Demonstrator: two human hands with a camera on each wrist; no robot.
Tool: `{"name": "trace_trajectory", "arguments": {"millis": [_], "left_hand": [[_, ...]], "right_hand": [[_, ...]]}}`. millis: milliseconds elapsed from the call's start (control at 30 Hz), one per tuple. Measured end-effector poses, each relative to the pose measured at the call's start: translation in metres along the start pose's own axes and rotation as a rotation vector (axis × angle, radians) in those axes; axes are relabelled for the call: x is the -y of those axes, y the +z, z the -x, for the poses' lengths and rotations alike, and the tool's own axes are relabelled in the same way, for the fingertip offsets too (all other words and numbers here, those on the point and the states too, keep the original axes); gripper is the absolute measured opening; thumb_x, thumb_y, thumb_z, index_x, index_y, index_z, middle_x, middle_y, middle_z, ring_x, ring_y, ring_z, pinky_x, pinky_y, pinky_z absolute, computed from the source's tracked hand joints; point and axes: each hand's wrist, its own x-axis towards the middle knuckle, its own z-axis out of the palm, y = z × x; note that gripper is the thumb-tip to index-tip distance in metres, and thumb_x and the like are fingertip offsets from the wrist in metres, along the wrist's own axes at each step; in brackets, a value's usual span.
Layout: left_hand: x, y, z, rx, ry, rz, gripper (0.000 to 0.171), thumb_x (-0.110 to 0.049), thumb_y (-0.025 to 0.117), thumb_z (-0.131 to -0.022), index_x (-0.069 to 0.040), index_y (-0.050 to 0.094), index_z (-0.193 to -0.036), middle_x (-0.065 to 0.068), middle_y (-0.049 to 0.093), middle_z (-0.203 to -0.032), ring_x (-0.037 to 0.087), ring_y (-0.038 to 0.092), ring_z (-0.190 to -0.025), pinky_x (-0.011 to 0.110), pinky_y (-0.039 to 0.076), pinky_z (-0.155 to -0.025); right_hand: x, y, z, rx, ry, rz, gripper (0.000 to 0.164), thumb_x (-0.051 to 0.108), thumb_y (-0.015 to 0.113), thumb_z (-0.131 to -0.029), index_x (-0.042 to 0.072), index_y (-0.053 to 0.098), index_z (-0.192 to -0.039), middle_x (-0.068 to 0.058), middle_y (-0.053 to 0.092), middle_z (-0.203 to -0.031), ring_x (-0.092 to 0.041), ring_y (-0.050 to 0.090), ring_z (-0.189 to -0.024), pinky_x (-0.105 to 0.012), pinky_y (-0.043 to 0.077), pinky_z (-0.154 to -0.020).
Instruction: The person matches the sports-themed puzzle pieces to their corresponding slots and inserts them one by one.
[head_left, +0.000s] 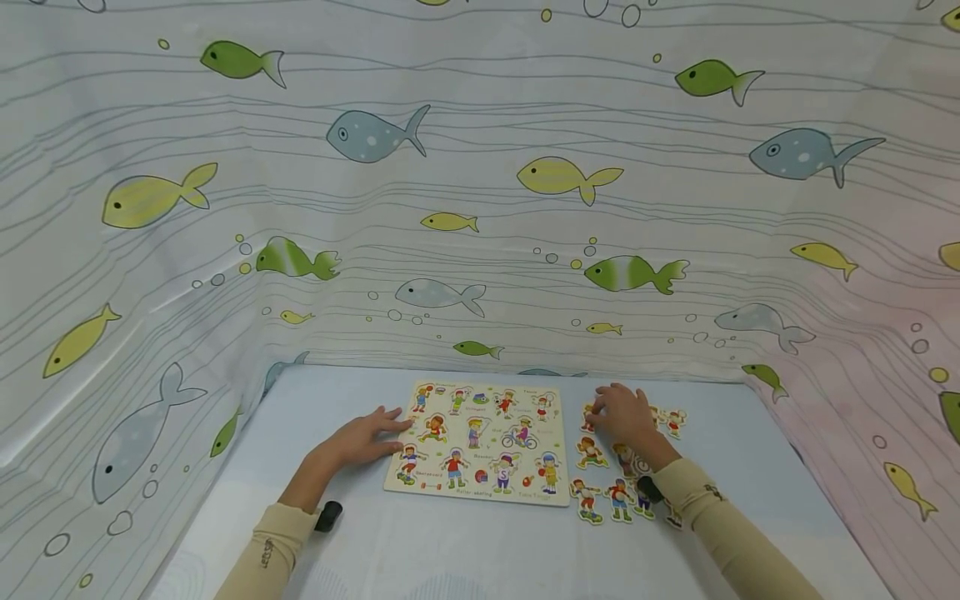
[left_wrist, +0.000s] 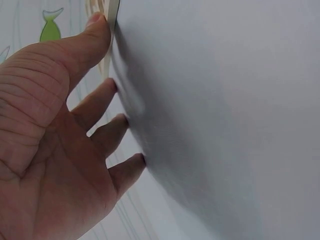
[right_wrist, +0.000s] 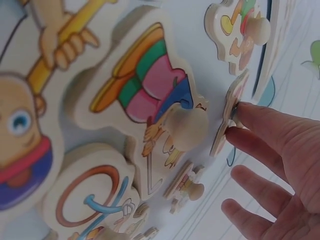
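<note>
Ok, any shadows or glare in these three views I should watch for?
Head view: light mostly even, with a faint shiny streak on the left side of the fish-print backdrop; left wrist view: a broad, soft-edged shadow on the tabletop beside the left hand; right wrist view: soft shading beside the close-up puzzle pieces, no strong glare on them.

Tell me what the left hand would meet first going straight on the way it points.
The left hand would meet the puzzle board first, at its near side edge; thumb and board seem to touch there, though the other fingertips' contact is unclear.
</note>
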Motion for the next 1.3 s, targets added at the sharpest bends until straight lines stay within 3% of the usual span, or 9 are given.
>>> {"name": "trace_trajectory", "arguments": {"millis": [500, 1300], "left_hand": [[0.002, 0.000, 0.001, -0.007, -0.010, -0.002, 0.050, -0.036, 0.067, -0.094, -0.012, 0.060, -0.137, 0.018, 0.040, -0.152, 0.050, 0.025, -0.141, 0.067, 0.025, -0.107], [-0.002, -0.003, 0.000, 0.001, -0.003, 0.025, 0.051, -0.035, 0.067, -0.094, -0.011, 0.059, -0.137, 0.019, 0.040, -0.152, 0.050, 0.024, -0.141, 0.067, 0.024, -0.108]], "right_hand": [[0.008, -0.009, -0.004, -0.026, 0.004, -0.048, 0.017, 0.029, 0.077, -0.087, 0.012, 0.078, -0.087, -0.019, 0.059, -0.134, -0.043, 0.040, -0.135, -0.073, 0.017, -0.106], [0.041, -0.022, -0.022, -0.096, -0.120, -0.029, 0.018, 0.033, 0.076, -0.088, 0.016, 0.080, -0.085, -0.016, 0.062, -0.131, -0.041, 0.046, -0.131, -0.072, 0.026, -0.103]]}}
